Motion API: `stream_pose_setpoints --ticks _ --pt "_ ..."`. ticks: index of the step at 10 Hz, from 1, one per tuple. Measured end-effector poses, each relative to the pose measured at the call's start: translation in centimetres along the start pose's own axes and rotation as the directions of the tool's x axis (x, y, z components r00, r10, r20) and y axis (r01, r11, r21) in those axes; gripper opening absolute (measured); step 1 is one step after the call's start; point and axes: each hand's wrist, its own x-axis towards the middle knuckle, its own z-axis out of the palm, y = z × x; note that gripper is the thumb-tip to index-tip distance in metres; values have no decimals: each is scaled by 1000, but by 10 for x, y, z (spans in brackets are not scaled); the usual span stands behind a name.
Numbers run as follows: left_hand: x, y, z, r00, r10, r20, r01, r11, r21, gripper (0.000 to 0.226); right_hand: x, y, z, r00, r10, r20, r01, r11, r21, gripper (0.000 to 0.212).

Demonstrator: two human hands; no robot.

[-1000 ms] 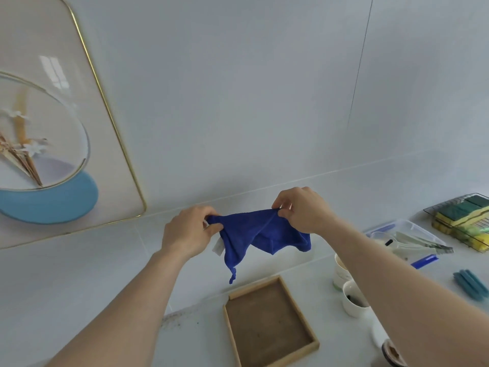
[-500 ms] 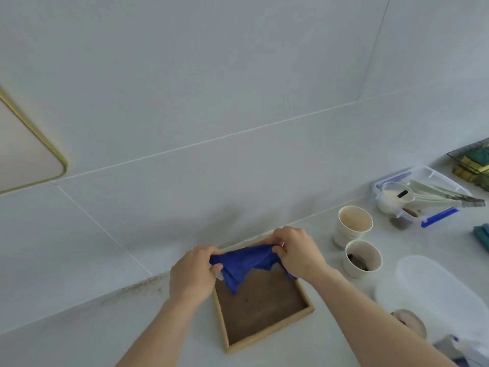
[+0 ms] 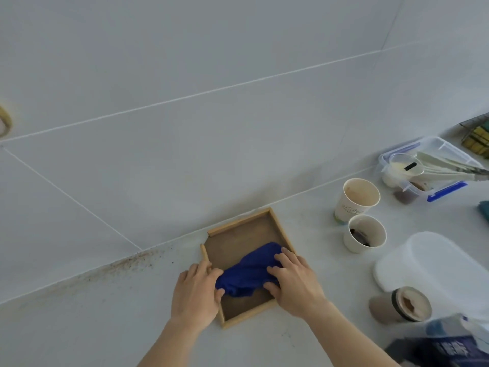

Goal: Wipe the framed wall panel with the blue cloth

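Note:
The blue cloth lies bunched inside a wooden tray on the white counter, close to the wall. My left hand grips the cloth's left end and rests on the tray's left rim. My right hand presses down on the cloth's right side, fingers spread over it. Of the framed wall panel only a sliver of its gold-edged corner shows at the far left edge.
Two paper cups stand right of the tray. Behind them is a clear box with tongs. A white lid and a tipped brown cup lie at the right. Brown specks line the wall joint at the left.
Both hands came down from in front of the wall and set the cloth into the tray. The view tilted down and right, so the panel slid almost out of sight.

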Motion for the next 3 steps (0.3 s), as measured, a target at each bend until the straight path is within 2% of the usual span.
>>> stream_pose_setpoints --ticks 1,2,3 --pt "-6 -8 -10 998 -6 69 2 998 58 79 -5 -4 -11 999 20 51 -19 999 -28 87" --pt "-9 -18 -26 996 -15 83 4 992 126 103 -10 -12 -26 996 63 55 -61 997 -46 110" --pt "-18 -26 -46 998 -45 36 40 992 123 108 -15 -27 -44 989 120 84 -120 993 -6 118"
